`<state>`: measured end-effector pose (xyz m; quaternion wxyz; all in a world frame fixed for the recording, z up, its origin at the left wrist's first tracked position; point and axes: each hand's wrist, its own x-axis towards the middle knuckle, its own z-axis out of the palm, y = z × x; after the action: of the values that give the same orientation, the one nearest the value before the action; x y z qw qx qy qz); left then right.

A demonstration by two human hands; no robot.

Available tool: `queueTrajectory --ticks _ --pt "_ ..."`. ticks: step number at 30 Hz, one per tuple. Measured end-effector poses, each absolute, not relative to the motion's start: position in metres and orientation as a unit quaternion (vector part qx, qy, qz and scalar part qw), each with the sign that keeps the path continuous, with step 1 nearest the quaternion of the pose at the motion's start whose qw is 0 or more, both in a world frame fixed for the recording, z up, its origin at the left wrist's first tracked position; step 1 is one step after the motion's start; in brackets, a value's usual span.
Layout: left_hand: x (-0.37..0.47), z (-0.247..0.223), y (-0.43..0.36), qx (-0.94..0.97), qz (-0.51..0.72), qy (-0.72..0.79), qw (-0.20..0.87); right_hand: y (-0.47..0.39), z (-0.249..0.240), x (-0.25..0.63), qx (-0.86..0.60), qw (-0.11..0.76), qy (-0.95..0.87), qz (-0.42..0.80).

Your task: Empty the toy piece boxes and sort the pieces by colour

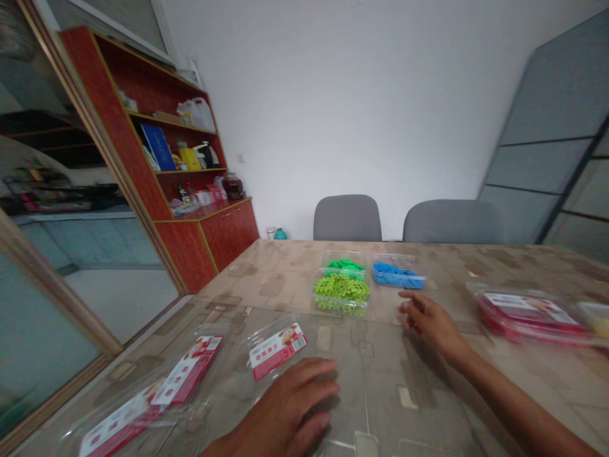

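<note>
Left hand (297, 403), back upward, fingers apart, beside a labelled clear clamshell (277, 349) — right hand (431, 322) stretched forward, fingers loosely bent and parted, near the tabletop's blue-filled tub (398, 275).

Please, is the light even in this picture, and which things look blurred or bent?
In the head view, the light is soft but uneven, the wall brighter in the middle; a faint shadow lies below the right hand; the red box at right is smeared; the cabinet leans, probably from wide-lens distortion.
</note>
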<state>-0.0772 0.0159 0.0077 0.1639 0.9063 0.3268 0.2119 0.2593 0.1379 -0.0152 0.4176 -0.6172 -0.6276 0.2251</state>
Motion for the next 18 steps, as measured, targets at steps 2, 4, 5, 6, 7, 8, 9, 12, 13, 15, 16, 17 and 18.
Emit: queueTrajectory --ticks 2,4,5,6,7,8,9,12,13,15,16,17,18 --pt "-0.069 0.012 0.017 0.911 0.220 0.310 0.159 0.153 -0.010 0.271 -0.645 0.427 -0.612 0.165" --pt "-0.052 0.024 0.022 0.919 0.199 0.303 0.155 0.169 -0.003 0.284 -0.668 0.429 -0.600 0.098" --pt "-0.041 0.033 0.026 0.926 0.183 0.291 0.155 0.176 0.002 0.290 -0.672 0.427 -0.601 0.070" --pt "-0.027 0.041 0.032 0.931 0.168 0.285 0.154 0.183 0.006 0.294 -0.673 0.422 -0.606 0.046" --pt "-0.013 0.050 0.039 0.933 0.161 0.287 0.148 0.188 0.009 0.297 -0.669 0.415 -0.616 0.029" --pt "0.002 0.057 0.047 0.935 0.164 0.283 0.139 0.191 0.012 0.299 -0.663 0.406 -0.629 0.016" --pt "0.016 0.061 0.056 0.937 0.170 0.276 0.128 0.194 0.014 0.300 -0.656 0.396 -0.643 0.008" --pt "0.051 0.061 0.081 0.942 0.167 0.275 0.095 0.195 0.015 0.300 -0.635 0.370 -0.678 -0.001" --pt "0.060 0.057 0.086 0.944 0.164 0.274 0.087 0.193 0.014 0.299 -0.631 0.364 -0.685 0.001" --pt "0.072 0.047 0.092 0.949 0.153 0.267 0.075 0.187 0.008 0.299 -0.627 0.356 -0.693 0.011" --pt "0.076 0.042 0.093 0.951 0.148 0.261 0.071 0.183 0.004 0.300 -0.626 0.355 -0.694 0.019" --pt "0.079 0.037 0.092 0.954 0.143 0.256 0.067 0.179 0.001 0.300 -0.627 0.360 -0.691 0.027" --pt "0.081 0.033 0.091 0.956 0.141 0.251 0.063 0.177 -0.002 0.301 -0.629 0.365 -0.685 0.032"
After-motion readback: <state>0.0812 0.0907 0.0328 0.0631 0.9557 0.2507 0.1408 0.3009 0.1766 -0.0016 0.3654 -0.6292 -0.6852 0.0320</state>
